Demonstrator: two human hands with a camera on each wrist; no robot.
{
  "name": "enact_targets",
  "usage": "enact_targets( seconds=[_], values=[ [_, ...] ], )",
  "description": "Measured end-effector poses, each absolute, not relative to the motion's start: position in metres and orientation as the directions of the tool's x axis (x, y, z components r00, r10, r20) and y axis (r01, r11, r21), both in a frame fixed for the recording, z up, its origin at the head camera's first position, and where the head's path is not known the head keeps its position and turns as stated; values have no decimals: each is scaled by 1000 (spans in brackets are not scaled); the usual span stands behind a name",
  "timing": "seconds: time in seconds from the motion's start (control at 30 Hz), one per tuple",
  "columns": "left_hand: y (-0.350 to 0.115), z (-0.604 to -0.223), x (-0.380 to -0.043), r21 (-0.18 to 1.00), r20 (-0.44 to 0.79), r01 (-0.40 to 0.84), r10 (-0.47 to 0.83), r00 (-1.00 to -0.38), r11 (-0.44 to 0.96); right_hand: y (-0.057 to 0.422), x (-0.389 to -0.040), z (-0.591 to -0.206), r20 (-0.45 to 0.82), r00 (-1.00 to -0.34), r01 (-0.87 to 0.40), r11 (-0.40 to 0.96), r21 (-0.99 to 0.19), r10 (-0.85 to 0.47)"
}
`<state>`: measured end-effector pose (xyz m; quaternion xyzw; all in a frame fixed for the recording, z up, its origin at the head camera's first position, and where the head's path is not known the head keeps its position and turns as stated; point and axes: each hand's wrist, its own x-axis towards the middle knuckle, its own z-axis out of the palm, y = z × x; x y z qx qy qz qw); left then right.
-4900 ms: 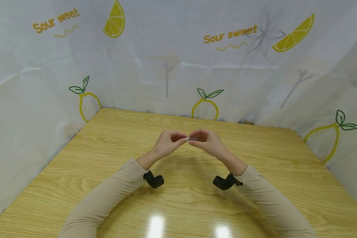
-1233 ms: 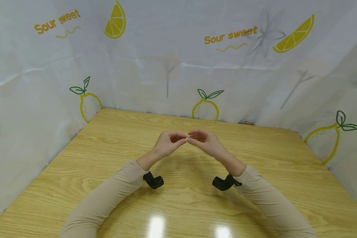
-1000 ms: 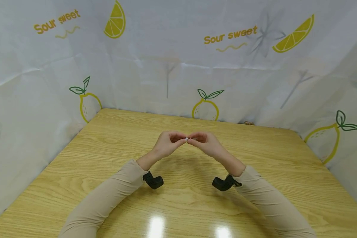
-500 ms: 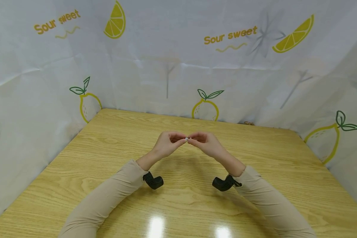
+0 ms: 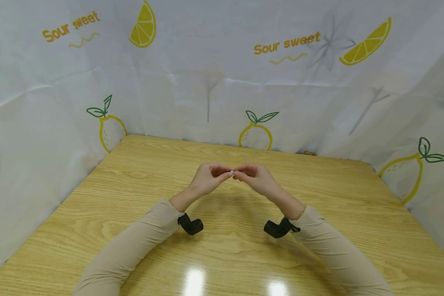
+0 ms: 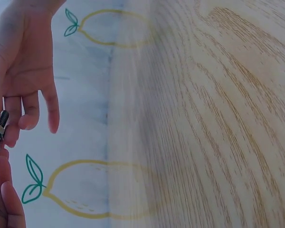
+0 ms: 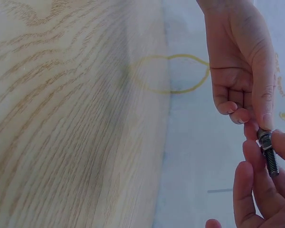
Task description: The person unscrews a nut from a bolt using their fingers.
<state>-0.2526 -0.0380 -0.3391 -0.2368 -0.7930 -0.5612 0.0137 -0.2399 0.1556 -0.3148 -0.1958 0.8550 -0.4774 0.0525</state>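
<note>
A small metal bolt is held between both hands above the table, roughly level in the head view. My left hand pinches its head end between thumb and fingertips. The thumb and fingertips of my right hand close around the bolt's middle, where a nut sits on the thread. The threaded end points toward the right palm. Fingertips hide parts of the nut and head. The remaining fingers of the right hand hang loosely bent in the left wrist view.
Under the hands lies a wood-grain table. A pale cloth backdrop with lemon prints rises behind it and at both sides. A black curved mount sits on each wrist below the sleeve cuffs.
Right fingertips were parted about a second ago and have come together around the nut. The bolt's shaft, plain to see earlier, is now hidden in the head view. Both forearms stay nearly still.
</note>
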Motion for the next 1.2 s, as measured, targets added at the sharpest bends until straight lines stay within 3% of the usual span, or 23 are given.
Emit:
enact_targets(
  seconds=[1.2],
  values=[
    [-38,-338,-251,881,294,396,354,-888,261,156,-240,-316,102,-923,-274,446,-852,-371]
  ],
)
